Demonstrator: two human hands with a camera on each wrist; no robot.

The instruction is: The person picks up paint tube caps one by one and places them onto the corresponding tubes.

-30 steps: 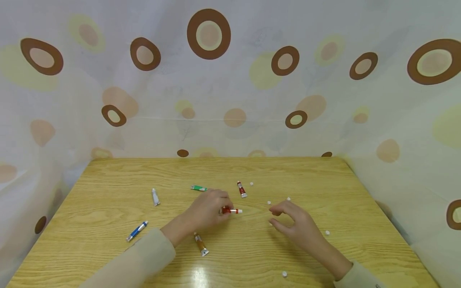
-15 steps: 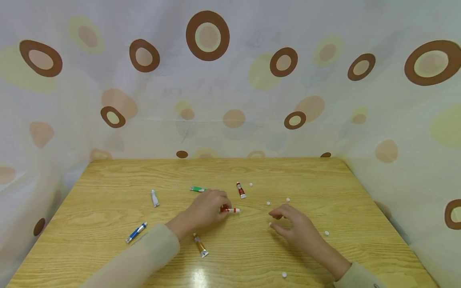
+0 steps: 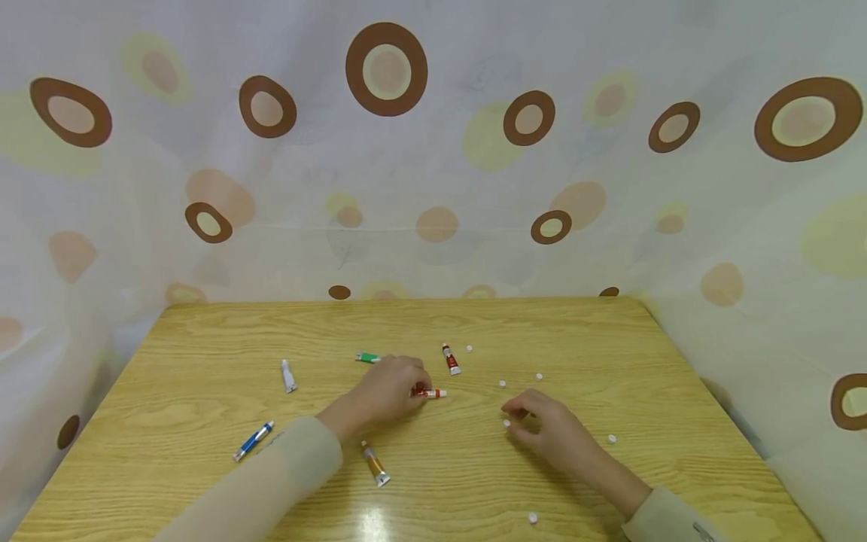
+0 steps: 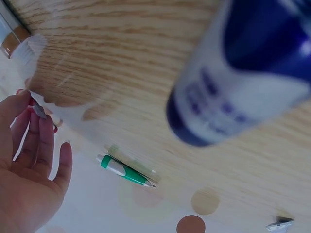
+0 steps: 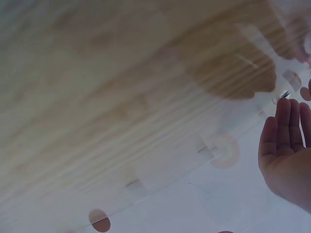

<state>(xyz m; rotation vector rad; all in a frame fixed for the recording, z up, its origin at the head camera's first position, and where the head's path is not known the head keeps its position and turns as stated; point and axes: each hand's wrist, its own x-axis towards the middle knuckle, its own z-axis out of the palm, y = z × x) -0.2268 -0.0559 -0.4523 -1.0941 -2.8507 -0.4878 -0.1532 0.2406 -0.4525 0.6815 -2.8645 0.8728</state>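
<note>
— Where is the red paint tube (image 3: 431, 394) held?
— It is pinched in the left hand (image 3: 387, 388), its white tip turned toward the right hand (image 3: 558, 433).
— And the right fingers?
— They are loosely curved, held apart from the thumb, with a small white cap (image 3: 506, 424) between; whether it is touched cannot be told.
— Can any label be read?
— Dark characters are printed on the pale band of the blue paint tube (image 3: 254, 440), but they are too blurred to be made out from the left wrist. The red tube's label is partly covered by fingers.
— What else is seen on the wooden table (image 3: 447, 482)?
— A dark red paint tube (image 3: 451, 360), a white one (image 3: 289, 376), an ochre one (image 3: 375, 464) and a green one (image 3: 368, 357), partly hidden by the left hand. Five more white caps are scattered around the right hand and beyond it.
</note>
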